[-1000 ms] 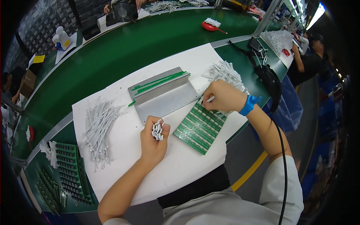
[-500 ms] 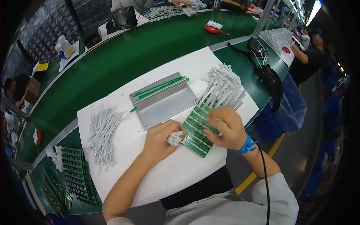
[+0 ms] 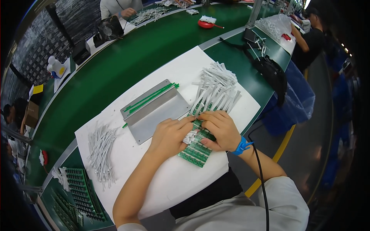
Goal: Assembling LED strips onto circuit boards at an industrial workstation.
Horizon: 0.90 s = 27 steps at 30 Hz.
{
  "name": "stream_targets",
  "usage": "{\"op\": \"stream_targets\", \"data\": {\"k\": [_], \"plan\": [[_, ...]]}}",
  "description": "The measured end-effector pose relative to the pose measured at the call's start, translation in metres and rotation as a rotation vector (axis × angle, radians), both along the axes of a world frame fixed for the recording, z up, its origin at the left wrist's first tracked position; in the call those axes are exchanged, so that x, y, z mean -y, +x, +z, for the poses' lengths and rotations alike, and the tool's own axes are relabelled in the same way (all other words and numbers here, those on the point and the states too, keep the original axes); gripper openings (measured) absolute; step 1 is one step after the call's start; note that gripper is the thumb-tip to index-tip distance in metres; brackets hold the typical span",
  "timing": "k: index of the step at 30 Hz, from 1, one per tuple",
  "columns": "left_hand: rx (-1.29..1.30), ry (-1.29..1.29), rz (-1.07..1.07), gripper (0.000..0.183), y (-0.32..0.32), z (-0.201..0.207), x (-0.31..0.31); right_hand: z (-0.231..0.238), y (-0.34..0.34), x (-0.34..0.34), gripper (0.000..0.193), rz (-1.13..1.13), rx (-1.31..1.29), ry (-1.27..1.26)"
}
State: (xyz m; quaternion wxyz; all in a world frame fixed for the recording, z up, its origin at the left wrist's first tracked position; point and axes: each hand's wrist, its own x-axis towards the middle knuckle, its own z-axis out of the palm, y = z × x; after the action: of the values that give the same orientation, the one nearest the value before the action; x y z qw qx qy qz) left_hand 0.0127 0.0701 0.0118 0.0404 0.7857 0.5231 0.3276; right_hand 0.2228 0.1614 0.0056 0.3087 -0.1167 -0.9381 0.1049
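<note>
A green circuit board panel (image 3: 194,154) lies tilted on the white work sheet, with rows of small parts across it. White flat cables (image 3: 217,90) fan out from its far end. My left hand (image 3: 166,138) is closed round a bunch of white cable connectors (image 3: 190,137), their ends showing at its right side over the board. Its index finger reaches to the board's far part. My right hand (image 3: 219,130), wearing a blue wrist strap (image 3: 242,146), has its fingers bent and pressed together at the same spot, thumb low over the board. What those fingertips pinch is hidden.
A bent metal plate (image 3: 154,111) with green strips (image 3: 152,98) stands beyond my left hand. Loose white cables (image 3: 102,154) lie to the left, more board panels (image 3: 81,192) at lower left. A black bag (image 3: 269,75) rests at right. Other people work across the green bench (image 3: 154,50).
My right hand has moved left and down onto the board. My left hand has come forward beside it, its index finger now stretched to the board. The whole view has shifted slightly.
</note>
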Motion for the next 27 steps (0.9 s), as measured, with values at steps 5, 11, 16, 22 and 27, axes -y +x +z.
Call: {"op": "stream_targets", "data": {"k": [5,11,16,22,27], "plan": [[-0.074,-0.001,0.018,0.023,0.001,0.001,0.001,-0.002,0.000,-0.001,0.039,-0.002,0.009,0.025],[-0.102,0.003,0.042,0.029,0.006,0.003,0.002,0.001,-0.001,-0.001,0.044,0.017,0.025,0.047],[-0.101,0.009,0.062,0.029,0.010,0.002,0.003,-0.001,-0.001,-0.003,0.053,0.035,0.031,0.046],[-0.100,0.002,0.074,0.026,0.012,-0.001,0.004,0.001,-0.002,-0.003,0.055,0.041,0.008,0.013],[-0.090,-0.005,0.056,0.021,0.007,0.001,0.005,0.001,0.000,-0.002,0.044,0.036,-0.011,0.002]]}}
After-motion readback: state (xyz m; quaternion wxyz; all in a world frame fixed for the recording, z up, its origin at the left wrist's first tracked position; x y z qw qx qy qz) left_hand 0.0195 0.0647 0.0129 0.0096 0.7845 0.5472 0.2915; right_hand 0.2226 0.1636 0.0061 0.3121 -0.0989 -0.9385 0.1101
